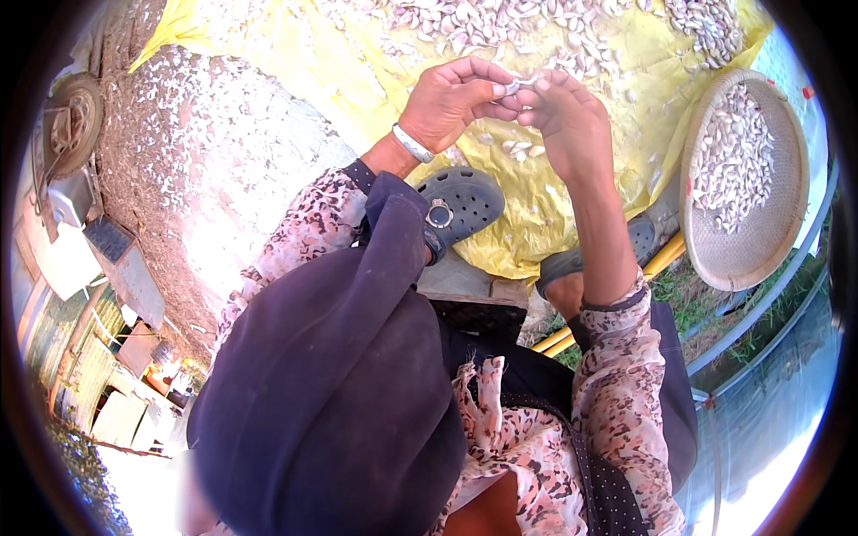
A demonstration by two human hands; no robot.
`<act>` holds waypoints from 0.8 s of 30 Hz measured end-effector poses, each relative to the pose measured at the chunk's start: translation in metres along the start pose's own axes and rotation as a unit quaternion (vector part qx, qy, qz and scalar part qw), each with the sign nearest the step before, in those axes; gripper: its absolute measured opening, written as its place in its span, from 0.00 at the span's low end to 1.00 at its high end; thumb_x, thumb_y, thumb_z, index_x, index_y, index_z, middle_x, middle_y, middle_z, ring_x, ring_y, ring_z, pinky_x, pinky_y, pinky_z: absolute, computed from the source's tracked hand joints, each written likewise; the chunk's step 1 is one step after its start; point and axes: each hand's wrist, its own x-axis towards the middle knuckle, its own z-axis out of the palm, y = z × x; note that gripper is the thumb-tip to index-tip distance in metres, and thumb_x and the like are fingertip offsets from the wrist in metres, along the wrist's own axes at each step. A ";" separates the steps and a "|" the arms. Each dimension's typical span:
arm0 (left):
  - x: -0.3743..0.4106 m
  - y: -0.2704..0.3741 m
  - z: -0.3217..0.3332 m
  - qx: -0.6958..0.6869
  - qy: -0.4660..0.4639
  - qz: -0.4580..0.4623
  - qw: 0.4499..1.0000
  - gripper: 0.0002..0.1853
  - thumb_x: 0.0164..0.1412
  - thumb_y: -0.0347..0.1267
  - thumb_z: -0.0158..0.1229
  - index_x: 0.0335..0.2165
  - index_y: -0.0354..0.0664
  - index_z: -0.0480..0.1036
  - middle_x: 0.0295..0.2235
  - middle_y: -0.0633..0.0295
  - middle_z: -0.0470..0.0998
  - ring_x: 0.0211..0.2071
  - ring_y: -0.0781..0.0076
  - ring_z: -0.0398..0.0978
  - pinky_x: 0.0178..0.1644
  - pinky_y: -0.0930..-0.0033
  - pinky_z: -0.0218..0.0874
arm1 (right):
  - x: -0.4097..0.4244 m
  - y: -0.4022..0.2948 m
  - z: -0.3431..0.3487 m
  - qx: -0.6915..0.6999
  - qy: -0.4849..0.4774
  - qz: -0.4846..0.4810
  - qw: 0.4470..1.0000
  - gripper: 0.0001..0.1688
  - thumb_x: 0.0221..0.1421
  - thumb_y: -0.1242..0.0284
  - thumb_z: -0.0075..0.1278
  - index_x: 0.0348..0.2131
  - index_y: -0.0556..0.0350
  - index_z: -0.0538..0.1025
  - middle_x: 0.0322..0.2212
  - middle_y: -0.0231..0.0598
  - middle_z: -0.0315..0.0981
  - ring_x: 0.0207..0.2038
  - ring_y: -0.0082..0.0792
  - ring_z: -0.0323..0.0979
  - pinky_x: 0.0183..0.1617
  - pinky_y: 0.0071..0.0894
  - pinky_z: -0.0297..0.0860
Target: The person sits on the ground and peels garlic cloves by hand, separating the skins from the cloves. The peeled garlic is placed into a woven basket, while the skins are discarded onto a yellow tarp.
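Observation:
My left hand (462, 100) and my right hand (566, 114) meet over a yellow plastic sheet (623, 147). Between thumb and fingers my left hand pinches a garlic clove (513, 88). The fingertips of my right hand are closed on a pale strip of garlic skin (527, 81) at the clove's side; whether it is still joined to the clove I cannot tell. Many loose garlic cloves (462, 27) lie spread on the sheet beyond my hands, and a few cloves (524, 149) lie just below them.
On the right, a round woven basket (777, 248) holds a heap of cloves (734, 161). Another clove pile (707, 30) lies at the sheet's upper right. Scattered garlic skins (174, 134) cover ground on the left. My feet in dark clogs (469, 201) rest by the sheet's near edge, beside yellow poles (663, 256).

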 end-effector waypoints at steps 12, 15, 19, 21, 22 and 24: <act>0.001 -0.005 -0.005 -0.016 -0.004 -0.005 1.000 0.07 0.59 0.21 0.53 0.37 0.30 0.73 0.35 0.53 0.78 0.36 0.66 0.80 0.42 0.64 0.75 | 0.008 0.021 -0.027 0.290 0.092 0.044 0.952 0.03 0.57 0.83 0.44 0.33 0.63 0.70 0.29 0.43 0.74 0.35 0.35 0.76 0.38 0.29 0.75; -0.003 -0.016 -0.005 0.056 0.014 -0.034 0.998 0.07 0.59 0.23 0.54 0.37 0.32 0.73 0.34 0.54 0.79 0.35 0.66 0.80 0.42 0.65 0.75 | 0.019 0.004 -0.038 0.239 0.186 -0.123 0.945 0.03 0.56 0.82 0.47 0.29 0.62 0.72 0.26 0.40 0.73 0.27 0.28 0.72 0.33 0.22 0.72; -0.003 -0.067 -0.032 0.215 -0.013 0.021 0.976 0.12 0.60 0.30 0.57 0.41 0.34 0.73 0.37 0.56 0.78 0.38 0.69 0.77 0.46 0.65 0.70 | -0.040 -0.014 0.082 -0.124 -0.076 -0.024 0.989 0.07 0.55 0.81 0.50 0.36 0.57 0.75 0.31 0.34 0.75 0.33 0.25 0.74 0.41 0.26 0.68; -0.013 -0.058 -0.044 0.300 -0.005 0.078 0.951 0.14 0.61 0.34 0.55 0.43 0.37 0.72 0.40 0.57 0.76 0.41 0.72 0.75 0.47 0.68 0.67 | -0.037 0.000 0.096 -0.298 -0.183 -0.197 0.916 0.06 0.55 0.78 0.49 0.34 0.55 0.76 0.29 0.35 0.78 0.30 0.23 0.76 0.35 0.20 0.69; -0.011 -0.057 -0.044 0.361 0.008 0.126 0.924 0.14 0.61 0.34 0.55 0.43 0.39 0.73 0.42 0.58 0.76 0.41 0.73 0.75 0.47 0.70 0.67 | -0.030 0.011 0.088 -0.362 -0.180 -0.297 0.865 0.06 0.56 0.78 0.47 0.34 0.55 0.76 0.28 0.35 0.79 0.29 0.22 0.77 0.32 0.19 0.70; 0.005 -0.040 -0.051 0.482 0.116 0.116 0.861 0.13 0.54 0.31 0.62 0.40 0.42 0.75 0.41 0.57 0.77 0.39 0.70 0.77 0.45 0.67 0.69 | -0.011 0.009 0.055 -0.227 -0.053 -0.145 0.962 0.10 0.56 0.80 0.45 0.36 0.58 0.77 0.29 0.37 0.79 0.30 0.23 0.77 0.31 0.22 0.73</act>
